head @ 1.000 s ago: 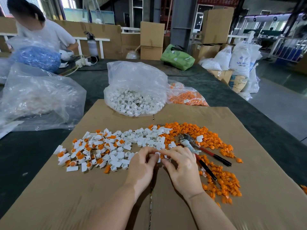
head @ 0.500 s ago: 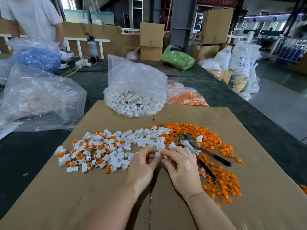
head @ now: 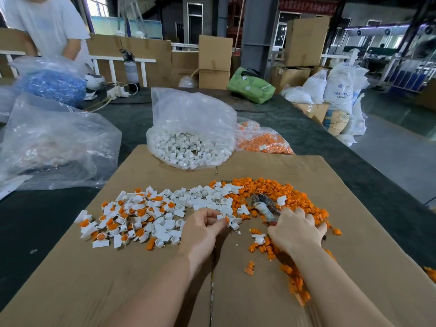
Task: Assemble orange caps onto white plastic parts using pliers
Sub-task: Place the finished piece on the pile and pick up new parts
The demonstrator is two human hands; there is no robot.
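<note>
On a cardboard sheet [head: 141,279] spread over a dark table [head: 35,220], a worker's two bare hands sit among loose plastic pieces. Seen from the head camera, the left hand [head: 200,230] curls its fingers and thumb around a small white part [head: 220,217] with an orange cap [head: 227,219] at its tip, pinching it just above the sheet. The right hand [head: 297,230] lies palm down over the pliers [head: 264,208], whose metal head juts out beyond the fingers toward the far side; the handles are hidden under the hand, and whether the fingers have closed around them cannot be told. White parts [head: 165,208], some already fitted with orange, are scattered left of the hands, while a band of orange caps [head: 295,197] curves around the pliers and trails down beside the right forearm. Just past the sheet's far edge stands a clear bag of white parts [head: 188,147], and touching its right side is a bag of orange caps [head: 264,142]. A large crumpled clear bag [head: 52,142] lies at the left, with a bag of blue pieces [head: 52,86] behind it. A second person in a white shirt [head: 49,24] stands at the far left. Cardboard boxes [head: 214,60], a green bag [head: 250,86] and white sacks [head: 339,90] fill the background.
</note>
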